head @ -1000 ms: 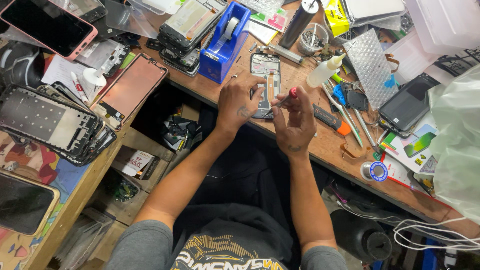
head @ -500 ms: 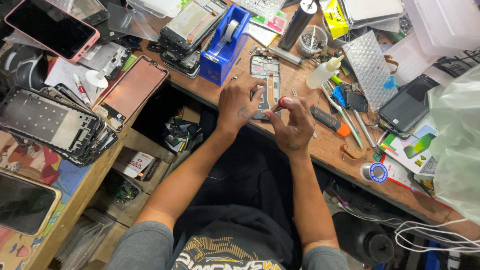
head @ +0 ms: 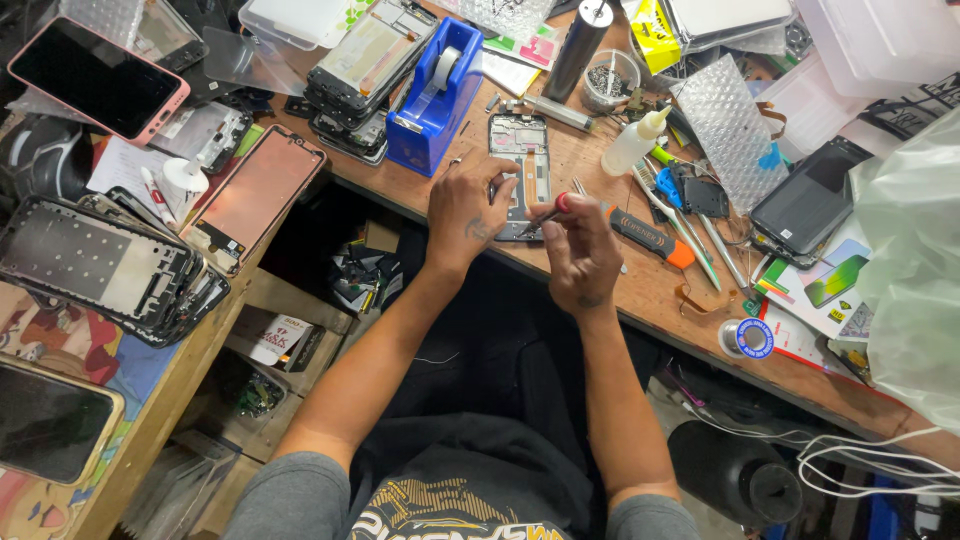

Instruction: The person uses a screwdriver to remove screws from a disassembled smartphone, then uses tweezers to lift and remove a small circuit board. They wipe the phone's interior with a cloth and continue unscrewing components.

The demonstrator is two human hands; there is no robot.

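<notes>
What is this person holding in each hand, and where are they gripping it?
The right hand pinches a small red-tipped screwdriver near its upper end. The left hand presses on the open phone frame, steadying its lower part.

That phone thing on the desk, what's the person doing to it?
A person is working on an opened phone frame lying on a wooden workbench. The left hand holds the frame down, while the right hand holds a small red-tipped screwdriver with its tip at the frame's lower end. A blue tape dispenser stands beside it.
</notes>
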